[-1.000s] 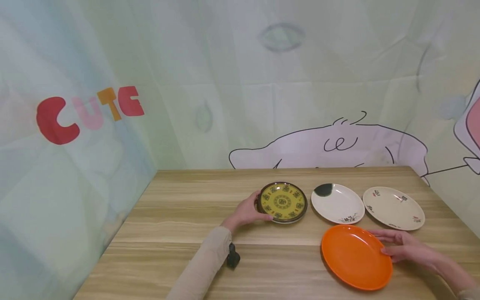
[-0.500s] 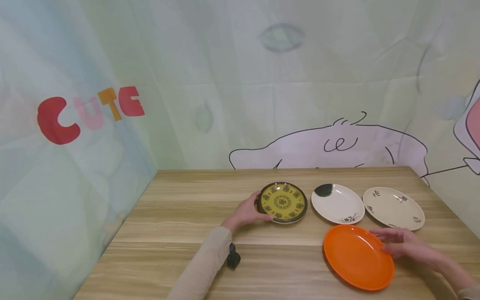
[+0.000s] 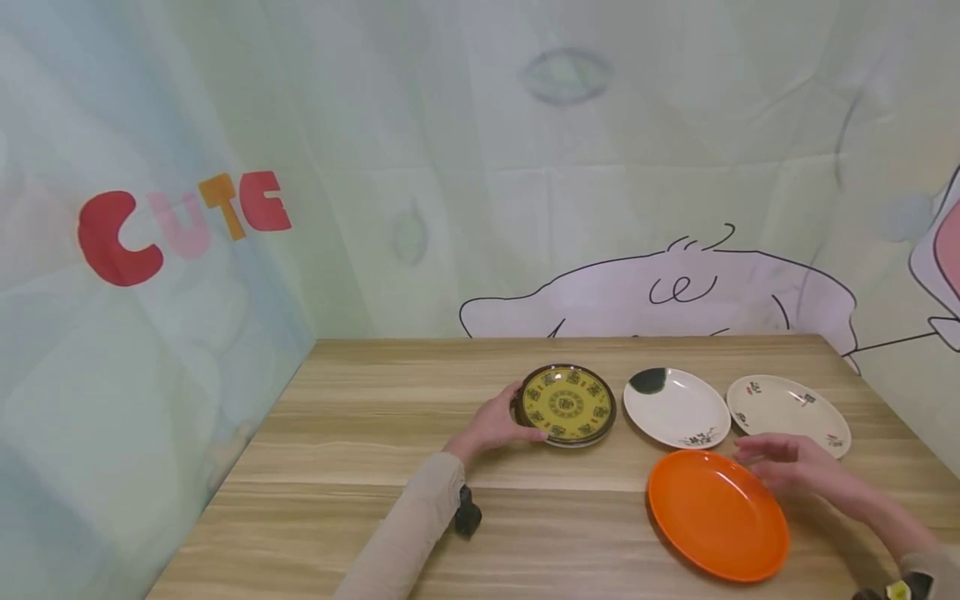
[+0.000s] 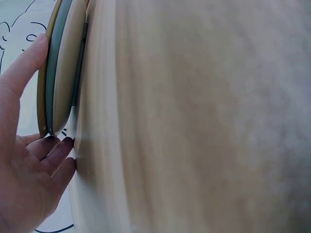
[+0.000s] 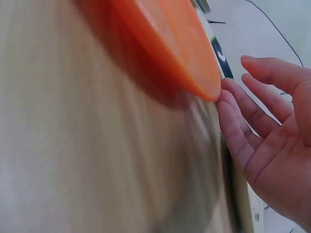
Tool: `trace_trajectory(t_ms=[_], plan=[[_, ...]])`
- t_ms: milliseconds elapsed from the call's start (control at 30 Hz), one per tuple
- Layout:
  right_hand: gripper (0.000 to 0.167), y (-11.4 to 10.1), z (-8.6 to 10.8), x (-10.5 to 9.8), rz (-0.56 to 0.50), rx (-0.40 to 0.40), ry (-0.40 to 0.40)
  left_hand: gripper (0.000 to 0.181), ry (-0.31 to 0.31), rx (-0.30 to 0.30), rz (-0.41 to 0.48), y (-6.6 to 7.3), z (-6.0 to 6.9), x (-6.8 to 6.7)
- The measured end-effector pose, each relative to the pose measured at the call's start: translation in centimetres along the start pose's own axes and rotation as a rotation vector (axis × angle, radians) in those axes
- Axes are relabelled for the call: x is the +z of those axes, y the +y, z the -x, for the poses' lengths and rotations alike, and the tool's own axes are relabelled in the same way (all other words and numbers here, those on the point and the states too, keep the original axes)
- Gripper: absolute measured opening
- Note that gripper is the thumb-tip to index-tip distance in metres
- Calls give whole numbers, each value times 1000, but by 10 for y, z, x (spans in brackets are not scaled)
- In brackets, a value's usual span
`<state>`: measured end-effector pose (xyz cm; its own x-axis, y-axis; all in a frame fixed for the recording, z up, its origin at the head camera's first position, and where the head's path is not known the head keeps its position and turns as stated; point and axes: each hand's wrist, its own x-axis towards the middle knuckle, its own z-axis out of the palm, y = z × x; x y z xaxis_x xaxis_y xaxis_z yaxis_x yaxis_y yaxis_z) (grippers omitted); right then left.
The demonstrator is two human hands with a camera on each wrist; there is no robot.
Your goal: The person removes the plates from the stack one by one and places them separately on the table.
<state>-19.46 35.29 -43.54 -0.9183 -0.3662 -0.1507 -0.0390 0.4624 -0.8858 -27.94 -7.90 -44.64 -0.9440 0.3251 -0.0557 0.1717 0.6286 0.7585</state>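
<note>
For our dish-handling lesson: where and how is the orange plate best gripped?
Probably pinch the orange plate by its right rim, coming from the right: that edge stands above the table, leaving space underneath, while the white plate crowds its far side.

The wood-grained table point(image 3: 322, 450) bears a glossy round orange plate point(image 3: 717, 517). At its ten o'clock sits a round yellow-topped plate stack point(image 3: 567, 404), at eleven a rounded green-patched white plate point(image 3: 677, 408), at one a rounded cream plate point(image 3: 786, 408).

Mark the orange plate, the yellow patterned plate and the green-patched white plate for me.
Orange plate point(image 3: 717, 516): head view, middle of its inner face.
Yellow patterned plate point(image 3: 566, 404): head view, central medallion.
Green-patched white plate point(image 3: 678, 410): head view, plain white middle.
</note>
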Motion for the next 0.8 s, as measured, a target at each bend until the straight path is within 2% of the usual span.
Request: trace_trajectory(t_ms=[133,333,633,800], plan=[[54,-10,-13,4,32,11,35,104,1,7,8,1,1,-1],[54,-28,-33,14,46,-7,23,104,1,6,0,1,1,-1],[56,-51,-65,36,59,-55,17,106,-7,11,-5,1,0,0],[59,-59,-83,50,55,-114,9,106,-7,6,-5,1,0,-1]])
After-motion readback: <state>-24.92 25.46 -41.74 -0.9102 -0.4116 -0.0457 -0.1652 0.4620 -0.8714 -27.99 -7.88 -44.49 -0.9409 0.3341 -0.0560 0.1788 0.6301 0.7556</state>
